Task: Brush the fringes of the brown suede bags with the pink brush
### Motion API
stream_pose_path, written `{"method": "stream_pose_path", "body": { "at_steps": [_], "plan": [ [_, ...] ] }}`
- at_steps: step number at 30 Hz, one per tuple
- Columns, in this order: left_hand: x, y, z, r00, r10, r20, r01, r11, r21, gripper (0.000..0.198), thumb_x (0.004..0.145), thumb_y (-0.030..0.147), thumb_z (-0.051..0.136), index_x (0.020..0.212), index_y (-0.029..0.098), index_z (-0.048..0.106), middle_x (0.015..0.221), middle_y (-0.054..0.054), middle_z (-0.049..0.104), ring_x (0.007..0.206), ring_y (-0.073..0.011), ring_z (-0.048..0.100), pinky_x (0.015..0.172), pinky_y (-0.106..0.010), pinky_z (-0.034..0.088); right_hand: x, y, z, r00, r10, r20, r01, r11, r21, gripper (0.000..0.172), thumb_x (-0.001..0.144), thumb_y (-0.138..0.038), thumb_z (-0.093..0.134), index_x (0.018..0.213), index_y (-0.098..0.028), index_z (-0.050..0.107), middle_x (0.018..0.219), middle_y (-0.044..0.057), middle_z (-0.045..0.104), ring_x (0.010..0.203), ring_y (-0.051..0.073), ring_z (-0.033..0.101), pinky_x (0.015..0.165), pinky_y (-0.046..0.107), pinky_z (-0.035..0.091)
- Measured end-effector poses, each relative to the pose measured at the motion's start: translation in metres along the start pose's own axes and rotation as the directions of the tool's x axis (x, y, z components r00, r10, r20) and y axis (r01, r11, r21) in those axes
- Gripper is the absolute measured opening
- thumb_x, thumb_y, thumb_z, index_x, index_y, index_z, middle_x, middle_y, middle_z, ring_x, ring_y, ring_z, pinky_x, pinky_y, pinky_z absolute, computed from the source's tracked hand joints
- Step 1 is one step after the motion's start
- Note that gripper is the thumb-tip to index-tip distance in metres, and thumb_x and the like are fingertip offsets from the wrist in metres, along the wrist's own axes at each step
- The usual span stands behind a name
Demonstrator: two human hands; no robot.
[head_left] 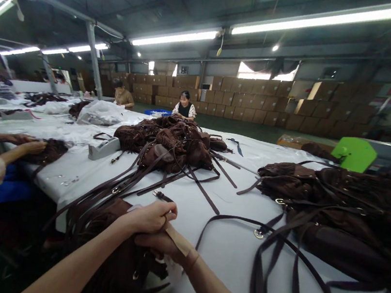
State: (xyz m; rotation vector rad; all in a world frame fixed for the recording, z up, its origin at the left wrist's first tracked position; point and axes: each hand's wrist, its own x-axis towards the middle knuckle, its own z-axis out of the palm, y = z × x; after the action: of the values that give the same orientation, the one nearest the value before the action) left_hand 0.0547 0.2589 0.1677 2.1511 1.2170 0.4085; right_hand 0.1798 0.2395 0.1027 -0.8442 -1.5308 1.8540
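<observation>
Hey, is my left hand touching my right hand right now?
Touching. The head view shows the left hand lying on top of the right hand, its fingers curled over it with no gap.

Left hand [150,218] covers most of the right hand [162,245]; brown bag [115,262] runs off the bottom edge

Light's all from the long tubes [175,37] overhead, some blown white, plus glary windows [265,72] at the back. My white table [234,255] is evenly lit, shadows soft. Under its left edge it's murky. Wide lens bends the edges; my left hand [150,218] is sharp, far stuff soft.
</observation>
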Motion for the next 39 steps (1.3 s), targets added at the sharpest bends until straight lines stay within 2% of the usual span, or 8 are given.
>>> {"method": "stream_pose_path", "body": {
  "at_steps": [8,16,22,27,29,31,34,39],
  "plan": [
    [0.013,-0.017,-0.022,0.984,-0.073,0.163,0.077,0.997,-0.014,0.008,0.075,0.023,0.062,0.081,0.019,0.065,0.064,0.004,0.052,0.062,-0.0134,0.048,0.058,-0.023,0.037,-0.007,0.013,0.024,0.971,0.061,0.233,-0.138,0.934,0.330,0.041,0.063,-0.049,0.081,0.070,-0.019,0.054,0.036,-0.012,0.045,0.024,0.004,0.029,0.027,0.016,0.021],
    [-0.004,-0.021,-0.078,0.930,-0.125,0.347,0.282,0.848,-0.450,0.067,0.055,0.021,0.079,0.120,0.025,0.060,0.082,0.003,0.066,0.069,-0.0143,0.062,0.064,-0.025,0.050,-0.023,-0.016,0.023,0.957,-0.039,0.288,-0.126,0.837,0.533,0.049,0.067,-0.050,0.080,0.098,-0.022,0.055,0.044,-0.015,0.043,0.026,0.002,0.019,0.026,0.016,0.011],
    [0.007,-0.010,-0.071,0.875,-0.293,0.386,0.335,0.941,-0.045,0.066,0.040,0.019,0.084,0.105,0.021,0.069,0.054,0.009,0.054,0.043,-0.0125,0.049,0.040,-0.022,0.036,-0.027,-0.007,0.029,0.967,0.149,0.209,-0.188,0.965,0.183,0.054,0.065,-0.033,0.081,0.112,-0.016,0.060,0.045,-0.012,0.052,0.028,0.005,0.037,0.028,0.014,0.024],
    [0.007,0.031,-0.074,0.774,0.006,0.634,0.247,0.918,-0.310,0.089,0.047,0.013,0.080,0.130,0.027,0.055,0.079,0.003,0.065,0.070,-0.0188,0.065,0.057,-0.027,0.050,-0.028,0.019,0.021,0.992,0.120,0.049,-0.129,0.952,0.278,0.037,0.064,-0.043,0.080,0.082,-0.017,0.060,0.037,-0.012,0.046,0.024,0.005,0.031,0.026,0.015,0.021],
    [-0.003,0.035,-0.080,0.849,0.133,0.511,0.215,0.797,-0.565,0.096,0.051,0.014,0.082,0.138,0.032,0.046,0.103,-0.002,0.065,0.092,-0.0233,0.067,0.071,-0.032,0.054,-0.032,0.025,0.016,0.995,0.099,0.021,-0.100,0.948,0.303,0.037,0.063,-0.047,0.079,0.067,-0.019,0.055,0.033,-0.011,0.043,0.023,0.004,0.027,0.024,0.016,0.017],
    [-0.016,0.027,-0.079,0.973,0.112,0.202,0.076,0.671,-0.737,0.094,0.058,0.016,0.081,0.141,0.034,0.040,0.117,-0.006,0.059,0.105,-0.0245,0.064,0.082,-0.035,0.053,-0.039,0.029,0.011,0.995,0.096,0.021,-0.097,0.929,0.358,0.036,0.066,-0.046,0.078,0.066,-0.019,0.054,0.033,-0.011,0.042,0.024,0.004,0.025,0.025,0.016,0.016],
    [-0.039,0.000,-0.052,0.979,-0.104,-0.174,-0.087,0.560,-0.824,0.094,0.062,0.017,0.077,0.145,0.030,0.034,0.124,-0.009,0.054,0.114,-0.0232,0.059,0.097,-0.037,0.047,-0.049,0.030,0.007,0.990,0.094,0.109,-0.139,0.811,0.568,0.037,0.074,-0.046,0.076,0.064,-0.019,0.052,0.036,-0.012,0.040,0.027,0.002,0.022,0.028,0.013,0.015],
    [-0.077,-0.024,0.028,0.979,-0.187,-0.081,0.051,0.612,-0.789,0.124,0.055,0.006,0.072,0.155,0.027,0.002,0.135,-0.010,0.052,0.121,-0.0239,0.055,0.108,-0.038,0.038,-0.045,0.022,0.003,0.973,0.051,0.225,-0.198,0.688,0.698,0.055,0.065,-0.061,0.078,0.053,-0.019,0.045,0.037,-0.013,0.035,0.028,0.000,0.012,0.026,0.013,0.012]
  ]
}}
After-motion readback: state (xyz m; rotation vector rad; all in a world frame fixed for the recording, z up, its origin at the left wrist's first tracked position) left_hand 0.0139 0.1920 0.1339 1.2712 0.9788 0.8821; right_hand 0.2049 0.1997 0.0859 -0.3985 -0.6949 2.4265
